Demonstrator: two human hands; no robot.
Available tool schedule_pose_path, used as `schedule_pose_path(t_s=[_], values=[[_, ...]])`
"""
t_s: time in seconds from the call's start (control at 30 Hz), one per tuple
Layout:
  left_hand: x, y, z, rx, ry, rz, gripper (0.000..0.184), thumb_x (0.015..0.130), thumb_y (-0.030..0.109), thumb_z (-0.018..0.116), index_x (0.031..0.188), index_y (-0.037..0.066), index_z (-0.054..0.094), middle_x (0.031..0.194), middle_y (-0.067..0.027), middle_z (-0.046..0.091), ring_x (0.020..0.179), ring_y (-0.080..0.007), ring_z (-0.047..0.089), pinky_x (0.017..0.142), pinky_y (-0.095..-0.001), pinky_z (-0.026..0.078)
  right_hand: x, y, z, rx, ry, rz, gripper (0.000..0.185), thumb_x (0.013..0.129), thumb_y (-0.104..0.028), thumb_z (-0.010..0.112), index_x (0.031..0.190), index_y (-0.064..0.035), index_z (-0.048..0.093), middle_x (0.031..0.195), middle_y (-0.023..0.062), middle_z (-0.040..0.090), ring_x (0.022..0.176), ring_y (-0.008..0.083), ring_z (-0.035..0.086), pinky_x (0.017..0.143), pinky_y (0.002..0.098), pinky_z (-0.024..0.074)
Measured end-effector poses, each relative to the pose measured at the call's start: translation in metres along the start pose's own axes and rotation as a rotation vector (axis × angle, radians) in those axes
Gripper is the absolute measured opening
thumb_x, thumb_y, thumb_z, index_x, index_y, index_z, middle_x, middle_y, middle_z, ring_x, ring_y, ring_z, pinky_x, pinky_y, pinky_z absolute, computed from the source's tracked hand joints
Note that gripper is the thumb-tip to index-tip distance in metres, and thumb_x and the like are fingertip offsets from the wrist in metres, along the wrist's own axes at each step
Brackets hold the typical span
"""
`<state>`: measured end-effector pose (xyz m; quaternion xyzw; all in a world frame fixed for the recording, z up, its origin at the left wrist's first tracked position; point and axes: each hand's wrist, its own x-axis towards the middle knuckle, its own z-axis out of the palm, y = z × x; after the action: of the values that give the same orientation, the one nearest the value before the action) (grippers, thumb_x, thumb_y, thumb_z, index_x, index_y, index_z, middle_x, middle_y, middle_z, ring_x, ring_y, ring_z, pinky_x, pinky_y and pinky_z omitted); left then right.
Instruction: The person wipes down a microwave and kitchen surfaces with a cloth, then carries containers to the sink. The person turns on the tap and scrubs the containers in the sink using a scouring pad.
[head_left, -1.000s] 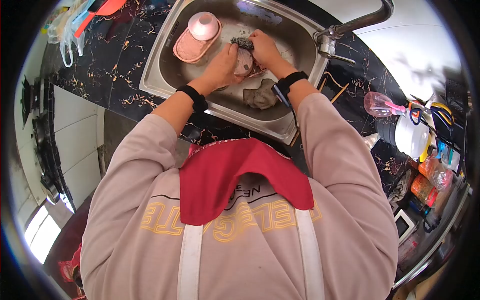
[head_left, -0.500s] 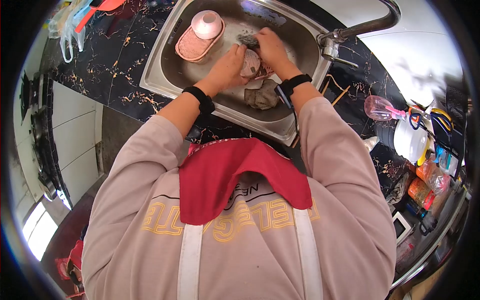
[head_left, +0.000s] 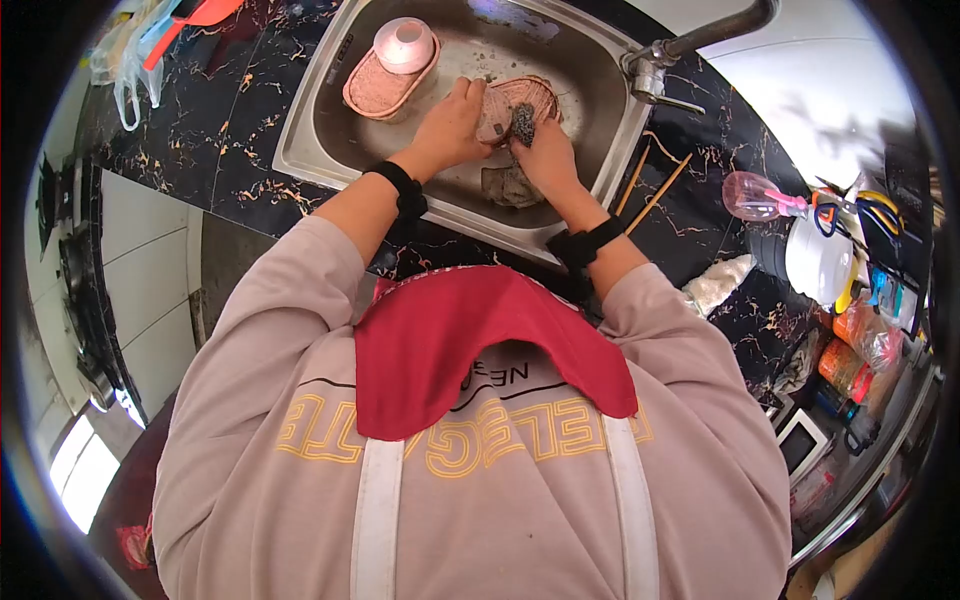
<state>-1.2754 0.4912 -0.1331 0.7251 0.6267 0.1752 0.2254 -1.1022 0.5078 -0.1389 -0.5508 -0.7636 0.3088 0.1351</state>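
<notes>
My left hand (head_left: 452, 125) is closed on the edge of a small pink round dish (head_left: 493, 112), holding it over the sink (head_left: 455, 200). In my right hand (head_left: 547, 160) a dark steel wool scrubber (head_left: 522, 122) is pinched, pressed at the dish's right side. Just beyond the scrubber lies a pink oval container (head_left: 538, 92), partly covered by the dish. Below my hands a wet grey-brown cloth (head_left: 508, 187) rests on the sink floor. At the sink's left, a pink bowl (head_left: 404, 46) sits on another pink oval container (head_left: 375, 88).
A metal faucet (head_left: 690, 45) reaches over the far right rim. Chopsticks (head_left: 658, 195) lie right of the sink on the black counter (head_left: 230, 130). Farther right are a pink clear bottle (head_left: 755, 196), white plates (head_left: 812, 255) and scissors (head_left: 880, 215). Plastic bags (head_left: 130, 65) hang at the left.
My right hand has come toward me with the scrubber, from the dish's far edge to its right side. The oval container beyond now shows more. My view has shifted slightly.
</notes>
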Motion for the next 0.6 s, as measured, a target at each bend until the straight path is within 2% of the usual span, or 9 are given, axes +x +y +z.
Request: schedule_pose_path(t_s=[0.03,0.1,0.13,0.2,0.3,0.37,0.5,0.57,0.6], values=[[0.002,0.000,0.000,0.001,0.001,0.007,0.083,0.058,0.020,0.078,0.124,-0.004,0.034,0.111,-0.0220,0.045,0.098,-0.0414,0.055,0.082,-0.0441,0.049,0.001,0.001,-0.006,-0.001,0.007,0.001,0.030,0.076,-0.019,0.066,0.092,0.0056,0.060,0.093,0.0249,0.056,0.090,0.0397,0.056,0.081,0.0444,0.0468],[0.003,-0.001,-0.001,0.026,0.026,-0.145,0.081,0.058,0.022,0.079,0.121,-0.003,0.035,0.110,-0.0225,0.045,0.096,-0.0419,0.056,0.080,-0.0442,0.050,0.004,0.001,-0.017,-0.115,-0.354,0.119,0.034,0.076,-0.025,0.066,0.090,0.0063,0.061,0.094,0.0254,0.056,0.091,0.0401,0.055,0.081,0.0442,0.0464],[0.004,-0.002,-0.001,0.024,0.029,-0.144,0.081,0.058,0.022,0.079,0.121,-0.003,0.035,0.110,-0.0225,0.045,0.096,-0.0419,0.056,0.080,-0.0442,0.050,0.006,0.003,-0.019,-0.117,-0.354,0.118,0.034,0.076,-0.025,0.066,0.090,0.0063,0.061,0.094,0.0254,0.056,0.091,0.0401,0.055,0.081,0.0442,0.0464],[0.002,-0.007,-0.001,-0.001,0.060,-0.130,0.079,0.058,0.023,0.080,0.117,-0.003,0.036,0.109,-0.0227,0.045,0.093,-0.0420,0.057,0.077,-0.0438,0.051,0.015,0.005,-0.018,-0.006,0.195,0.100,0.036,0.075,-0.027,0.067,0.089,0.0060,0.061,0.094,0.0255,0.055,0.092,0.0402,0.054,0.081,0.0438,0.0460],[0.003,-0.004,0.004,0.005,0.075,-0.135,0.077,0.057,0.023,0.080,0.115,-0.002,0.036,0.109,-0.0223,0.045,0.092,-0.0419,0.057,0.075,-0.0436,0.051,0.041,0.019,0.002,-0.047,0.335,-0.071,0.035,0.074,-0.025,0.068,0.089,0.0059,0.061,0.096,0.0250,0.055,0.093,0.0395,0.054,0.082,0.0437,0.0456],[0.004,0.000,0.005,0.000,0.080,-0.155,0.078,0.057,0.022,0.081,0.115,-0.003,0.036,0.109,-0.0221,0.045,0.093,-0.0418,0.057,0.075,-0.0438,0.051,0.033,0.009,0.013,-0.160,0.219,-0.056,0.033,0.073,-0.022,0.068,0.088,0.0060,0.061,0.096,0.0241,0.055,0.093,0.0393,0.055,0.082,0.0436,0.0461],[0.000,0.002,0.003,0.035,0.045,-0.107,0.078,0.057,0.020,0.081,0.116,-0.004,0.035,0.111,-0.0217,0.044,0.096,-0.0411,0.057,0.075,-0.0437,0.051,0.011,0.004,0.011,0.049,0.095,-0.042,0.031,0.073,-0.020,0.067,0.086,0.0076,0.061,0.097,0.0255,0.054,0.087,0.0415,0.058,0.080,0.0444,0.0477],[0.002,0.001,0.004,0.045,0.055,-0.143,0.079,0.057,0.020,0.081,0.116,-0.004,0.035,0.111,-0.0218,0.044,0.096,-0.0409,0.056,0.076,-0.0434,0.051,0.010,0.003,-0.003,0.006,-0.292,0.130,0.033,0.074,-0.022,0.066,0.085,0.0084,0.061,0.099,0.0262,0.054,0.087,0.0422,0.057,0.081,0.0445,0.0471],[0.002,0.000,0.004,0.056,0.065,-0.176,0.079,0.057,0.020,0.081,0.116,-0.005,0.035,0.111,-0.0220,0.044,0.097,-0.0407,0.056,0.076,-0.0432,0.051,0.004,0.003,-0.002,0.008,-0.288,0.133,0.033,0.074,-0.022,0.066,0.085,0.0084,0.061,0.099,0.0262,0.054,0.087,0.0422,0.057,0.081,0.0445,0.0471]])
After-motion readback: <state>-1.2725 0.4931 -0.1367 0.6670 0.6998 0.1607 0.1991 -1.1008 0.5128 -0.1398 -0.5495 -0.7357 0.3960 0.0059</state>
